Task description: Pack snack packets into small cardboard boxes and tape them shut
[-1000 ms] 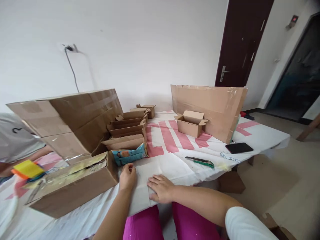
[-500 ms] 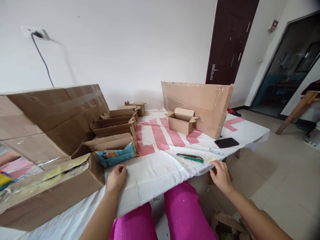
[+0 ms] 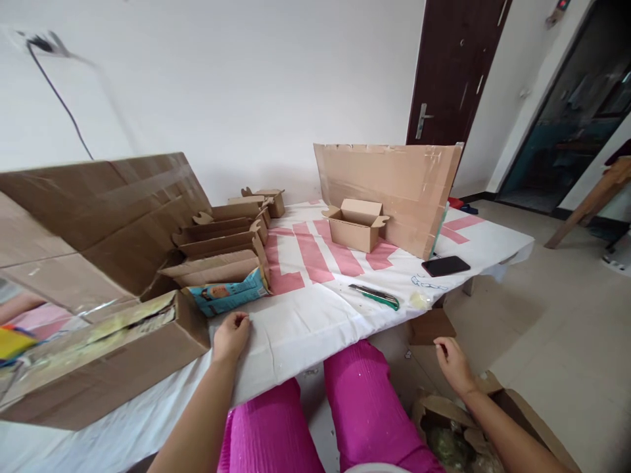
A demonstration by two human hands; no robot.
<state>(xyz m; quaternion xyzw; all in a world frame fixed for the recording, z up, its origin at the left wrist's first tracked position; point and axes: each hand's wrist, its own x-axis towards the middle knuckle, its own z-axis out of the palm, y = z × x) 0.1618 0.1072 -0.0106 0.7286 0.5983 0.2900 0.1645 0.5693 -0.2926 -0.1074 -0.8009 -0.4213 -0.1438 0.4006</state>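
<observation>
Blue packet (image 3: 229, 294) lies at twelve o'clock from the curled left hand (image 3: 231, 336), now alone on the table (image 3: 283, 351), since the right hand (image 3: 453, 363), fingers narrow, has moved off toward four o'clock.

A plain white wall (image 3: 236, 85) spans eleven to twelve o'clock under soft, even light, with a dark plug (image 3: 43, 44) at ten, a maroon door (image 3: 451, 72) at one, a dim doorway (image 3: 566, 138) past two, and a wooden furniture leg (image 3: 586, 208) at three above pale floor tiles (image 3: 557, 302).

No text legible (print on the blue packet (image 3: 231, 295) blurs).
</observation>
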